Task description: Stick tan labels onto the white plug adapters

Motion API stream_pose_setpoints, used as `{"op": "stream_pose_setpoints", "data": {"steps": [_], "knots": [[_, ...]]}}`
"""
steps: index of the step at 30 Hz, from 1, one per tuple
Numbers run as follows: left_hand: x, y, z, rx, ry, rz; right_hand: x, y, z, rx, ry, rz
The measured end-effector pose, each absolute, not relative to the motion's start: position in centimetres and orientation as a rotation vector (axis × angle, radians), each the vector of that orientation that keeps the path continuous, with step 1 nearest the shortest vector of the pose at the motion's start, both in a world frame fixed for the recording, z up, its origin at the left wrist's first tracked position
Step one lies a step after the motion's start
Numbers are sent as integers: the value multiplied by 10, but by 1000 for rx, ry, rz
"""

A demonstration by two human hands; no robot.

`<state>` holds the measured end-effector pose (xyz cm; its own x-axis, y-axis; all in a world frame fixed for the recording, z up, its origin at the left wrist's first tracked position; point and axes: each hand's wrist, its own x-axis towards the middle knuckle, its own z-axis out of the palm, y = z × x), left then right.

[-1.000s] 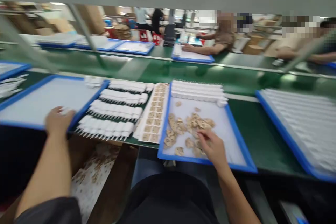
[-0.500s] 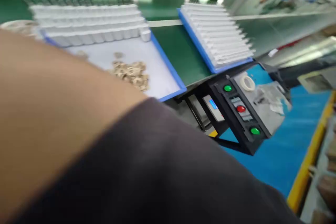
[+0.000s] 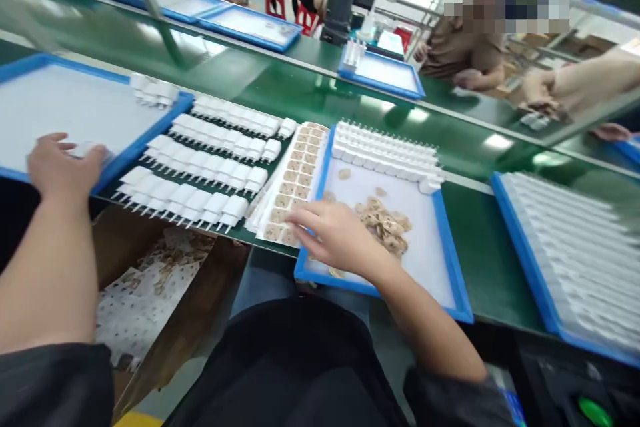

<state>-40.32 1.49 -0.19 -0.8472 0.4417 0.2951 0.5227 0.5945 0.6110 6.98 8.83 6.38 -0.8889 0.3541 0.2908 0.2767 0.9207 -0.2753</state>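
Right hand (image 3: 336,235) touches label sheet (image 3: 295,190); left hand (image 3: 60,167) on tray (image 3: 30,100).

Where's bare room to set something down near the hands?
Free: most of the left tray beyond the left hand; the middle tray's right part, past the tan pieces. Crowded: the plug rows and sheet by the right hand.

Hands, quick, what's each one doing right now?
Left hand: resting on a white part, grip unclear.
Right hand: fingers spread open, holding nothing visible.

Cardboard box (image 3: 165,280) below; apparently plugs (image 3: 575,247) right.
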Motion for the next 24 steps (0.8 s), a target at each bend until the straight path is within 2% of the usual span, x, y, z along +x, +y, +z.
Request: {"op": "stream_pose_setpoints", "data": {"steps": [4,8,14,20,24], "knots": [[-450,14,-34,-659,-2611,-1231,109,78,23,-660,-2686,316],[-454,15,-43,-685,-2545,-1294,95,58,-4,-772,-2631,212],[-448,14,-37,-691,-2525,-1311,42,49,-8,-949,-2705,211],[-437,13,-29,-740,-2439,-1328,49,62,-1,-898,-2722,356],[-399,8,-9,-865,-2355,-1346,50,69,9,-882,-2725,446]]}}
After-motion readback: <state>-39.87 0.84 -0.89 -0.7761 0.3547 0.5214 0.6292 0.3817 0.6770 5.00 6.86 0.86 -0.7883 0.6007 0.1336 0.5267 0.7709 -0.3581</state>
